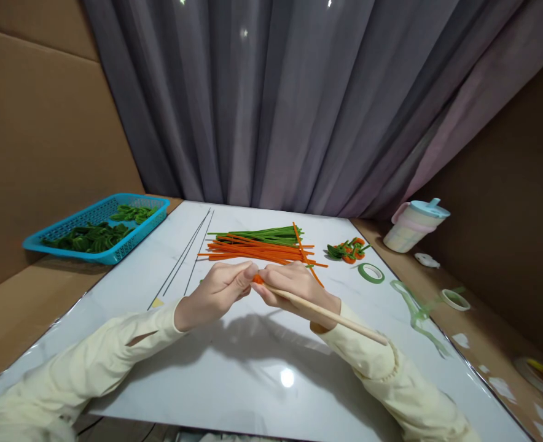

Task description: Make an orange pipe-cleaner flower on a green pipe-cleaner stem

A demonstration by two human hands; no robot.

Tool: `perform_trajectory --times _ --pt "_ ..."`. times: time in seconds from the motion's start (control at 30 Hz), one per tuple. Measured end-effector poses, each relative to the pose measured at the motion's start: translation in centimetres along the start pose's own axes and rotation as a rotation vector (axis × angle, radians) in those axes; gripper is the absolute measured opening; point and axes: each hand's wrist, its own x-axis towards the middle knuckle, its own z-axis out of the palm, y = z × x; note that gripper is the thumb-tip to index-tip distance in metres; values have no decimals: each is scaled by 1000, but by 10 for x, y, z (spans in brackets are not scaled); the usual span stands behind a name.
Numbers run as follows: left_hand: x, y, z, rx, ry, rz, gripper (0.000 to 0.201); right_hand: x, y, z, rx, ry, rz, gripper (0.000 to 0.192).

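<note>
At left, blue basket (45,236) holds green pieces (91,236); both hands (216,291) (294,288) pinch orange bit (257,279) on stick (336,317).

Near side of table (262,374) free; pipe cleaners (257,244) block behind.

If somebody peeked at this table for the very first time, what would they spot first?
Probably the two hands in the middle: the left hand and right hand pinch an orange fuzzy bit on a wooden stick. Behind them lies a bright pile of orange and green fuzzy wires, and far left sits a blue basket of green leaves.
</note>
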Motion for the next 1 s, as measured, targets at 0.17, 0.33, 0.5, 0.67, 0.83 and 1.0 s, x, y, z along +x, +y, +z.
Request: perform_trajectory --times 0.17,0.33,0.5,0.67,0.83,1.0 --pt "-1 1 1 24 -4 76 46 1 -8 5 250 78 101 37" --pt "0 -2 -1 260 6 277 42 2 -10 0 574 -13 312 37" --pt "4 -3 -8 620 90 591 33 2 -6 -11 986 -225 459 32" --pt "9 -8 -16 858 108 747 25 5 -1 -25 833 -434 402 35" --pt "10 -14 -18 901 150 780 18 11 -2 -34 663 -485 389 33" --pt "5 -19 -17 873 155 777 26 10 -3 -30 736 -500 497 31"
